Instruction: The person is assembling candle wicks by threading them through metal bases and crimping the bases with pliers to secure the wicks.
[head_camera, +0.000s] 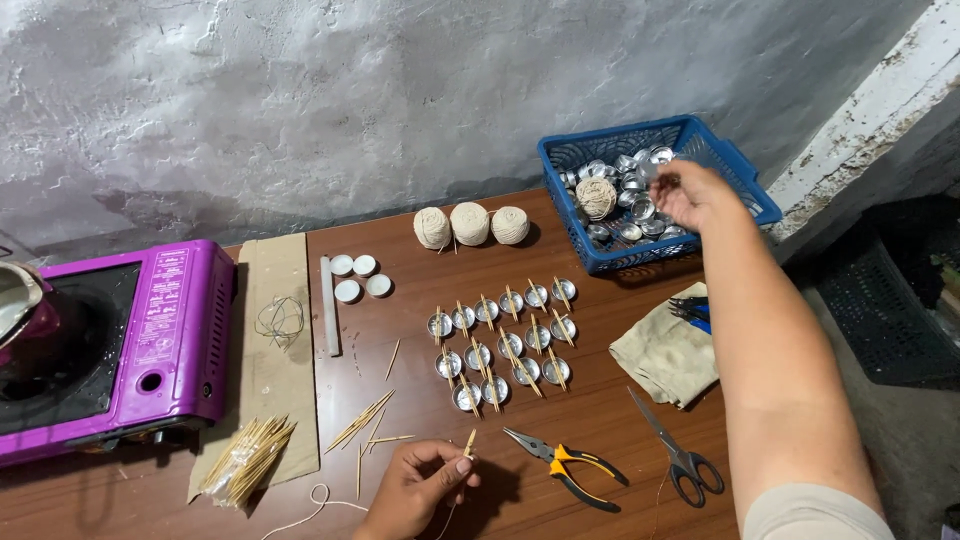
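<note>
Blue basket (745, 180) of small metal cups (640, 195) gets the right hand (695, 192), fingers pinched on one cup, while the left hand (420, 487), well in front of the basket, pinches a wick stick (469, 443) that could slip as attention is split

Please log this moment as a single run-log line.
left hand: pinching stick with string | right hand: over blue basket, holding metal cup | table: cups laid in rows
</note>
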